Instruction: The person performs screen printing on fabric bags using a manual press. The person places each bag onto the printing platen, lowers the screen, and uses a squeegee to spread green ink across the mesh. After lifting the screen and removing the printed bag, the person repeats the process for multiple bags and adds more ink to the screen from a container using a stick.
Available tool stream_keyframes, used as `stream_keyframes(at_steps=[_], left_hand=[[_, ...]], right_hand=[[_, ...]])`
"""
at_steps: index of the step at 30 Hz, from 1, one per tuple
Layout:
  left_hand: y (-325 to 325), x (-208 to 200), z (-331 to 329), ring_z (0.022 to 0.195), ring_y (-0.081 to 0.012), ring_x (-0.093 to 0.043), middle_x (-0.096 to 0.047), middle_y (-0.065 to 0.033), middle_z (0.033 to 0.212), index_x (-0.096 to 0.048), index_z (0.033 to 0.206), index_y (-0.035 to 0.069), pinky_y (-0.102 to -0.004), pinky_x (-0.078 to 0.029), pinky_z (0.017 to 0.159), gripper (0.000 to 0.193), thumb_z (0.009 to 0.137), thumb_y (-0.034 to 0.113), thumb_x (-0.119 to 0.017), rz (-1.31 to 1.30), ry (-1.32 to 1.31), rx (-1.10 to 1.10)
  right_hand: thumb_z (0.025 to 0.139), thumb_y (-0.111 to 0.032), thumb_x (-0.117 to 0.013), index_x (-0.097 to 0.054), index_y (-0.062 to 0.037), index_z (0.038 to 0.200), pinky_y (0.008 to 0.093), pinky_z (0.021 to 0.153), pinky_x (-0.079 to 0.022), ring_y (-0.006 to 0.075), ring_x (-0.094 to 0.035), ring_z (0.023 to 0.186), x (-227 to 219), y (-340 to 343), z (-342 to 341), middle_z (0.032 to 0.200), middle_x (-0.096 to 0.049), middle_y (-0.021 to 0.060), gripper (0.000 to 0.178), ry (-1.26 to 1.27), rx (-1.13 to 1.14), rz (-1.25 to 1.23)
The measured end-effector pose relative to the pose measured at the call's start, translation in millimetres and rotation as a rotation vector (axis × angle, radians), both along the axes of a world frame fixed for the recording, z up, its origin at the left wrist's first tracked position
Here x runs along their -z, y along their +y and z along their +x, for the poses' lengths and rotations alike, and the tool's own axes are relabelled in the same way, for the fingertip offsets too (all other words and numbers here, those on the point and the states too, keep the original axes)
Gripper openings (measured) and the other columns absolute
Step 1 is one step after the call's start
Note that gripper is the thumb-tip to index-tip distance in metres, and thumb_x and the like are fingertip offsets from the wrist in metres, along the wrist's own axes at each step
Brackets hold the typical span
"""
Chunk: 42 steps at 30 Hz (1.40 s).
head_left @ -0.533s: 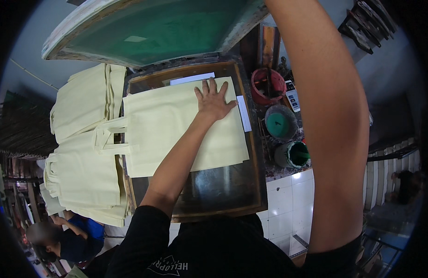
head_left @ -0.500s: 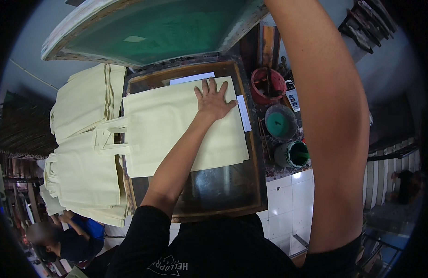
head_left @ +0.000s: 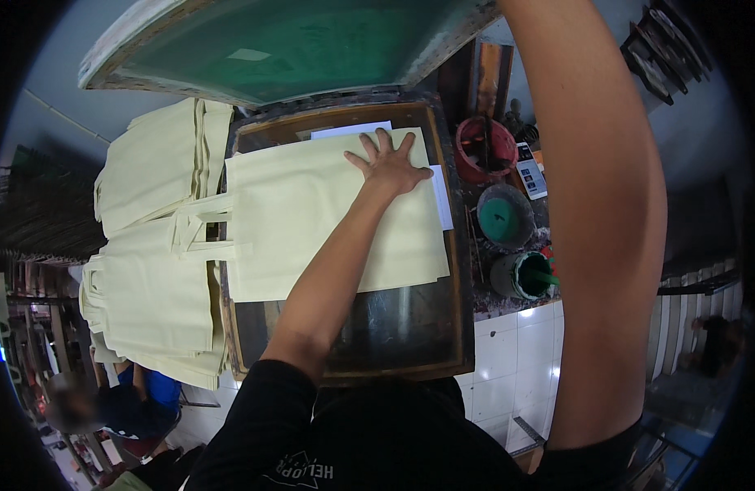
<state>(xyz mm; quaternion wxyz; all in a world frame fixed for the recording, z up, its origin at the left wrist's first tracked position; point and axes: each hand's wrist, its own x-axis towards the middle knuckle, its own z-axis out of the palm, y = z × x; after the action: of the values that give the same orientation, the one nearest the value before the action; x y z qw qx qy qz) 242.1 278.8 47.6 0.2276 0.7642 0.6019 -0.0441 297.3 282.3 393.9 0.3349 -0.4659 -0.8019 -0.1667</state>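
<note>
A cream cloth tote bag (head_left: 312, 204) lies flat on a dark wood-framed printing board (head_left: 402, 327), its handles hanging toward the left. My left hand (head_left: 391, 166) rests with fingers spread on the bag's far right part, thumb near the right edge. White guide strips (head_left: 442, 196) show along the bag's far and right edges. Above the board a screen-printing frame with green mesh (head_left: 287, 69) stands tilted up. My right arm (head_left: 602, 213) stretches up past the frame's right end, and its hand is beyond the top of the picture.
Stacks of cream bags (head_left: 152, 286) sit left of the board. To the right are a red bucket (head_left: 485, 149), a bowl of green ink (head_left: 502, 218), an ink tub (head_left: 521, 276) and a phone (head_left: 530, 173). A person (head_left: 136, 405) sits at lower left.
My left hand has shifted slightly on the bag and stays spread. The view has moved a little, and the screen stays raised. The seated person has changed posture.
</note>
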Motion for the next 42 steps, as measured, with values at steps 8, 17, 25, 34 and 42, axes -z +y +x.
stream_keyframes(at_steps=[8,17,25,34,42], left_hand=[[-13.6,-15.7,-38.3,0.150,-0.0474,-0.026,-0.034,-0.0310,0.158,-0.043,0.155,0.014,-0.0567,-0.023,0.121,0.083,0.089,0.055,-0.071,0.504,-0.482,-0.026],[-241.8,-49.4,-199.3,0.086,-0.0239,-0.073,-0.076,-0.0181,0.096,-0.070,0.110,-0.006,-0.0369,-0.055,0.087,0.025,0.100,0.016,-0.065,-0.290,-1.565,-0.373],[-278.4,30.8,-199.8,0.072,-0.0179,-0.070,-0.074,-0.0145,0.085,-0.071,0.094,-0.005,-0.0300,-0.055,0.071,0.027,0.101,0.020,-0.064,-0.505,-1.392,-0.656],[-281.8,35.7,-205.8,0.068,-0.0173,-0.069,-0.074,-0.0142,0.084,-0.070,0.091,-0.004,-0.0299,-0.055,0.066,0.029,0.101,0.023,-0.066,-0.527,-1.378,-0.643],[-270.5,25.4,-218.5,0.092,-0.0310,-0.075,-0.073,-0.0255,0.104,-0.063,0.117,-0.010,-0.0367,-0.060,0.081,0.033,0.102,0.019,-0.058,-0.896,-1.628,-0.788]], right_hand=[[0.090,-0.036,-0.074,-0.079,-0.0046,0.099,0.0442,0.076,-0.055,0.0296,-0.069,0.077,11.5,-51.2,-18.0,0.085,-0.074,0.0181,0.033,0.101,0.072,-0.266],[0.083,-0.036,-0.081,-0.071,-0.0050,0.084,0.0428,0.063,-0.047,0.0316,-0.064,0.069,185.5,-173.2,-12.1,0.076,-0.065,0.0112,0.032,0.170,-0.042,-0.267],[0.081,-0.037,-0.081,-0.066,-0.0063,0.078,0.0414,0.063,-0.047,0.0282,-0.063,0.070,279.7,-206.1,-15.1,0.073,-0.063,0.0076,0.034,0.084,-0.099,-0.575],[0.086,-0.045,-0.073,-0.061,-0.0065,0.080,0.0448,0.066,-0.048,0.0315,-0.064,0.076,319.9,-117.8,-22.1,0.077,-0.064,0.0092,0.041,-0.071,-0.194,-0.366],[0.087,-0.057,-0.070,-0.074,-0.0103,0.114,0.0496,0.086,-0.053,0.0375,-0.070,0.099,293.2,62.6,-17.6,0.101,-0.075,0.0176,0.054,-0.123,0.067,-0.758]])
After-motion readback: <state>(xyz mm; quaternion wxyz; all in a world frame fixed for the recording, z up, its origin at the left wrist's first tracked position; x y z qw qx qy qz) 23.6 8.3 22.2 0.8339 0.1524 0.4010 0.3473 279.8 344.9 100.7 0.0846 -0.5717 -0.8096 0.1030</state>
